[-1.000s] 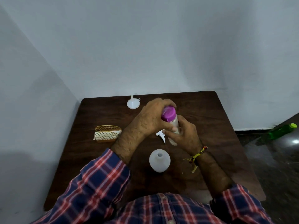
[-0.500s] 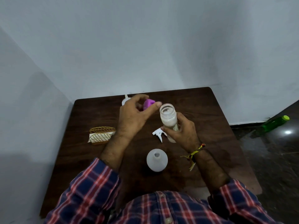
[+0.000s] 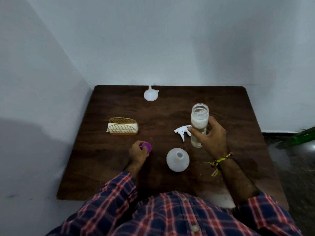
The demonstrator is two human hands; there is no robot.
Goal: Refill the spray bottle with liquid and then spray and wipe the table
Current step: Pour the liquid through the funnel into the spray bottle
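Spray bottle (image 3: 177, 160) open, unfilled, apparently; spraying and wiping remain.
Right hand (image 3: 210, 137) grips uncapped jar (image 3: 199, 123); left hand (image 3: 138, 153) pinches purple cap (image 3: 146, 147).

Single head view: scene seen from above, tilted forward-down, close over table (image 3: 238, 108). Wall corner framed toward 12 o'clock; wearer's shirt (image 3: 170, 217) at 6 o'clock.

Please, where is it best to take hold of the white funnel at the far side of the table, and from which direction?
The funnel seems to stand wide mouth down, its narrow spout pointing up and away. Probably best to pinch that spout from above with fingertips: it is the thin raised part, while the wide cone sits low against the table.
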